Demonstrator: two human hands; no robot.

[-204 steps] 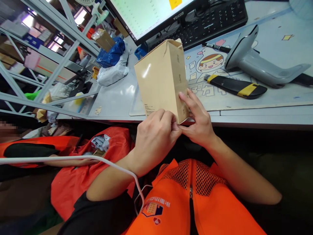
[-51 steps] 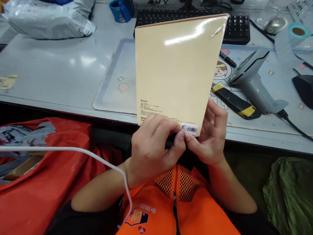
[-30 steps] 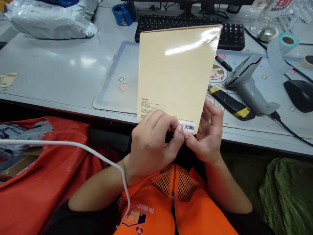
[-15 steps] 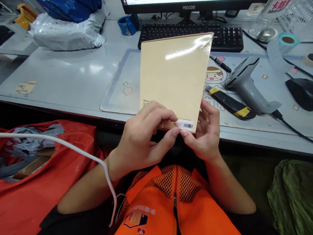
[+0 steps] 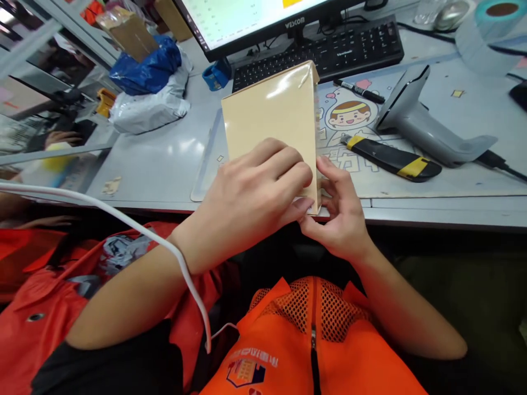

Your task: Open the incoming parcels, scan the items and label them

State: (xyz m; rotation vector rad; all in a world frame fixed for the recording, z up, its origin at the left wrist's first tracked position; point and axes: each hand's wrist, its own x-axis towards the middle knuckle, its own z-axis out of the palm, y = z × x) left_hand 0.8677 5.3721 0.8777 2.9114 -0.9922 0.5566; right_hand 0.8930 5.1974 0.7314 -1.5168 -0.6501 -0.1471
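Note:
A flat cream-coloured box (image 5: 272,118) in glossy wrap leans at the desk's front edge, tilted up toward me. My right hand (image 5: 340,211) holds its lower right corner, with the thumb in front and the fingers along the side. My left hand (image 5: 263,178) lies across the lower front of the box, fingers curled and thumb tip at the bottom right corner. There, the fingers close on a small white barcode label, now almost wholly covered by them. The print at the box's lower left is hidden behind that hand.
Right of the box lie a yellow-and-black utility knife (image 5: 391,159), a black marker (image 5: 359,91) and a grey barcode scanner (image 5: 432,123). Behind are a keyboard (image 5: 362,49), a monitor (image 5: 263,22) and a label roll (image 5: 494,27). A white cable (image 5: 135,219) crosses my left forearm.
My left hand has moved over the label and hides it, its fingers more curled. The box has turned slightly, showing its right side. The head view has tilted and shifted left.

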